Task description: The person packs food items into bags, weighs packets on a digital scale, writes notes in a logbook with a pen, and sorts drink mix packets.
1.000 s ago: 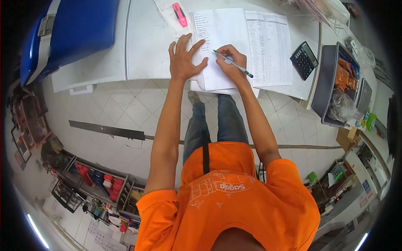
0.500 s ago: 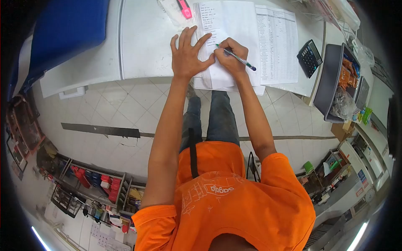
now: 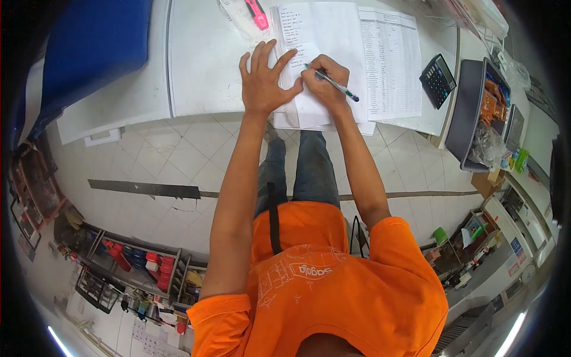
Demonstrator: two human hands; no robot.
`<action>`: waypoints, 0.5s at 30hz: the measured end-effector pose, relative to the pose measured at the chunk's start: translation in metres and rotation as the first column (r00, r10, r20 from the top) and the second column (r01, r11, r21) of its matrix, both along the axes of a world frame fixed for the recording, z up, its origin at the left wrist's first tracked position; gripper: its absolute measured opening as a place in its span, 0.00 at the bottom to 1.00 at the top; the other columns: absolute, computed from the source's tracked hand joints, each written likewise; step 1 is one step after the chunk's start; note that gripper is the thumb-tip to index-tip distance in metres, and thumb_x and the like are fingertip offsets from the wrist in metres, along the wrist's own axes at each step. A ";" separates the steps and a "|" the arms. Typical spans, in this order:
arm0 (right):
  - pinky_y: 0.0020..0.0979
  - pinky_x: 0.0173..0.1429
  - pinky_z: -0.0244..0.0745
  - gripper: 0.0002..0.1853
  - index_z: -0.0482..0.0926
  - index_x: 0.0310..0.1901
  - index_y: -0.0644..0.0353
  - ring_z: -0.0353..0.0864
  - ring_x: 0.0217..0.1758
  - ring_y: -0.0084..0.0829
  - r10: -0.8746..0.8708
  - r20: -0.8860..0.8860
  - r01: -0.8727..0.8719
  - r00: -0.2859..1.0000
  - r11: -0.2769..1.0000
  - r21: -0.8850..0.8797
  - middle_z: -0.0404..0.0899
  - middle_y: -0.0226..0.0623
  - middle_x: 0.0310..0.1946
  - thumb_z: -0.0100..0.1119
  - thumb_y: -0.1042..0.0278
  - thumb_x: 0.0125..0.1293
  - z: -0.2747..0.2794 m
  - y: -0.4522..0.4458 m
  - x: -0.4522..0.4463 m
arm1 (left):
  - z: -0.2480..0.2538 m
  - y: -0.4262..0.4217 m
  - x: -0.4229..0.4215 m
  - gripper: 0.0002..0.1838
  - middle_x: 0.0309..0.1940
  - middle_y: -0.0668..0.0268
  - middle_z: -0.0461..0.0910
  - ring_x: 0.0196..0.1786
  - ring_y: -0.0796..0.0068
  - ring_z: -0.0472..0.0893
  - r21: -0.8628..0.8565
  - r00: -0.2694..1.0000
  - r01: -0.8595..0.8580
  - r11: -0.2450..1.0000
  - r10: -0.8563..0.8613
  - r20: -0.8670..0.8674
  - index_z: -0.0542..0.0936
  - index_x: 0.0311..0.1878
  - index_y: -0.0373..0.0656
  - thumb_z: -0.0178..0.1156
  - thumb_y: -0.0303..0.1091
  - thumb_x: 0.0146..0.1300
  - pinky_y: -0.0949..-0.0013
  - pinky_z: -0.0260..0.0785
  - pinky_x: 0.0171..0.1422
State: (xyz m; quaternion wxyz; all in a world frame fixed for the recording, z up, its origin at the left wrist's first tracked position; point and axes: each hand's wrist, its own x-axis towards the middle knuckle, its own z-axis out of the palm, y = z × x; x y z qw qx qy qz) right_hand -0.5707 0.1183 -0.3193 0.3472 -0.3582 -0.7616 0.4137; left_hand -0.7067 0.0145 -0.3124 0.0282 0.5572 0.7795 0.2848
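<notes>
My right hand (image 3: 327, 82) is closed around a pen (image 3: 339, 87), its tip on the page of an open notebook (image 3: 336, 30). Handwritten lines run down the left part of that page. My left hand (image 3: 266, 80) lies flat with fingers spread, across the notebook's left edge and the white table (image 3: 205, 71). A printed sheet (image 3: 392, 65) with a table of rows lies to the right, beside the notebook. Beyond my left fingertips is a pink highlighter (image 3: 257, 14), resting on a clear plastic bag (image 3: 238, 18).
A black calculator (image 3: 438, 82) sits right of the printed sheet. Farther right stands a grey bin (image 3: 467, 116) with orange packets (image 3: 495, 101) in it. A large blue object (image 3: 95, 47) covers the table's far left. Behind me are shelves with red containers (image 3: 165, 273).
The pen tip stays on the page, with a little more writing at the bottom of the lines. The whole view has shifted slightly; my left hand keeps its place on the notebook.
</notes>
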 end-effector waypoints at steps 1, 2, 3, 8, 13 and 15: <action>0.29 0.26 0.70 0.06 0.76 0.24 0.61 0.74 0.19 0.26 0.008 -0.004 -0.008 1.000 1.000 -0.003 0.76 0.37 0.19 0.65 0.73 0.49 0.000 0.000 0.000 | 0.000 -0.001 0.000 0.33 0.68 0.62 0.68 0.75 0.60 0.64 -0.007 1.000 0.002 1.000 -0.002 -0.002 0.81 0.63 0.65 0.70 0.54 0.49 0.42 0.48 0.77; 0.29 0.25 0.69 0.06 0.76 0.24 0.61 0.74 0.19 0.25 0.015 -0.007 -0.015 1.000 1.000 -0.007 0.76 0.37 0.19 0.65 0.73 0.49 0.000 0.000 0.001 | 0.001 -0.001 0.000 0.33 0.68 0.62 0.68 0.75 0.60 0.64 -0.013 1.000 0.005 1.000 -0.005 -0.004 0.81 0.63 0.65 0.70 0.54 0.49 0.42 0.48 0.77; 0.29 0.25 0.69 0.06 0.76 0.24 0.61 0.73 0.19 0.25 0.021 -0.012 -0.021 1.000 1.000 -0.009 0.76 0.37 0.19 0.66 0.73 0.48 0.001 0.001 0.001 | 0.001 -0.001 0.000 0.33 0.68 0.62 0.68 0.75 0.59 0.64 -0.018 1.000 0.004 1.000 -0.004 -0.007 0.81 0.63 0.65 0.70 0.54 0.50 0.42 0.48 0.77; 0.27 0.32 0.68 0.09 0.72 0.24 0.62 0.70 0.24 0.23 -0.114 -0.131 0.072 0.985 0.954 -0.290 0.76 0.34 0.21 0.57 0.73 0.60 0.023 -0.009 0.017 | 0.005 0.001 0.001 0.33 0.68 0.63 0.70 0.76 0.60 0.64 -0.035 0.999 -0.018 0.999 0.017 -0.027 0.81 0.63 0.68 0.70 0.55 0.50 0.43 0.48 0.79; 0.24 0.29 0.59 0.19 0.69 0.25 0.58 0.65 0.22 0.21 -0.334 -0.075 0.234 0.940 0.787 -0.571 0.70 0.30 0.19 0.41 0.60 0.74 0.049 -0.029 0.124 | -0.002 -0.001 0.005 0.33 0.70 0.56 0.68 0.75 0.57 0.64 -0.012 0.997 0.026 1.000 -0.026 -0.068 0.80 0.64 0.62 0.69 0.52 0.51 0.42 0.50 0.77; 0.23 0.24 0.55 0.17 0.72 0.31 0.58 0.61 0.19 0.18 -0.325 0.134 0.345 0.936 0.775 -0.529 0.66 0.24 0.17 0.43 0.60 0.77 0.053 -0.034 0.178 | 0.005 0.002 0.007 0.33 0.71 0.55 0.68 0.76 0.57 0.64 -0.018 0.994 0.048 0.999 -0.050 -0.096 0.80 0.65 0.61 0.69 0.51 0.51 0.42 0.50 0.77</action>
